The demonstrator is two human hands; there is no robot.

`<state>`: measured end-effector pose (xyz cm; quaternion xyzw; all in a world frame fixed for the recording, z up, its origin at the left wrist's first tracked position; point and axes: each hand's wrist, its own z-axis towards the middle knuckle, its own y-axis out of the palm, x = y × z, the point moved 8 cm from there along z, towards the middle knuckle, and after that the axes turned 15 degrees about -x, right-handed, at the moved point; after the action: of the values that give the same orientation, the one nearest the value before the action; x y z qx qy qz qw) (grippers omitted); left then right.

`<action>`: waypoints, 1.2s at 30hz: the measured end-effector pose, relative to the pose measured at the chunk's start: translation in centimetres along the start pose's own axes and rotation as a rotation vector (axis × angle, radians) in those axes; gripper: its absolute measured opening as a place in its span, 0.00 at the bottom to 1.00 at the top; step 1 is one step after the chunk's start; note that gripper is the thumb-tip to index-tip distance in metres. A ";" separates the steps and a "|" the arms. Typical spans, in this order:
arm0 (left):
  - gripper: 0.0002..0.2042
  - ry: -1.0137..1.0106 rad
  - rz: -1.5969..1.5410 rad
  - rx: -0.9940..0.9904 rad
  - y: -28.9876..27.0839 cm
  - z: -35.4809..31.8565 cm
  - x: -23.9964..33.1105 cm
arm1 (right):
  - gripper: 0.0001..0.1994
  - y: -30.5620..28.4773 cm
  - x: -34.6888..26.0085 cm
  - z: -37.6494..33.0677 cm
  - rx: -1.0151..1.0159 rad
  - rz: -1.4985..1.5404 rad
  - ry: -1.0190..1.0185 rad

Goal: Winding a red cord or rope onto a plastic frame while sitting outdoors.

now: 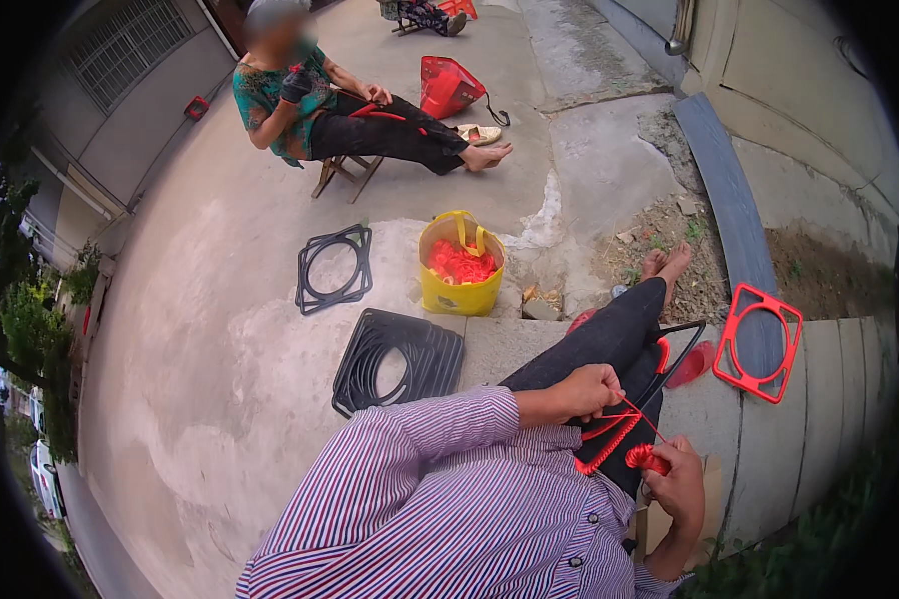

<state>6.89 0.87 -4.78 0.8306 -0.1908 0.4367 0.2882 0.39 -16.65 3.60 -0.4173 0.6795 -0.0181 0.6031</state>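
A black square frame [681, 354] rests on my lap, partly wrapped in tight coils of red cord [611, 447]. My left hand [587, 392] is closed in a pinch on a thin strand of the cord above the frame. The strand runs taut, in a narrow V, down toward my right side. My right hand [677, 485] grips a small wound bundle of red cord [649, 459] beside the wrapped edge. Much of the frame is hidden by my left hand and my legs.
A yellow bag [461, 270] of red cord stands ahead. Stacked black frames [398, 361] and more black frames [334, 268] lie on the concrete. A finished-looking red frame [759, 342] lies at right. Another person [345, 115] sits on a stool near a red bag [451, 88].
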 end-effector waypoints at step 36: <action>0.14 0.159 0.087 -0.085 2.5 0.1 4.7 | 0.12 -12.3 4.0 -8.2 0.586 1.248 -0.889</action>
<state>8.07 -1.37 -0.14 0.7710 -0.2218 0.5050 0.3183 0.55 -30.98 9.14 0.2438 0.4520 0.3108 0.7998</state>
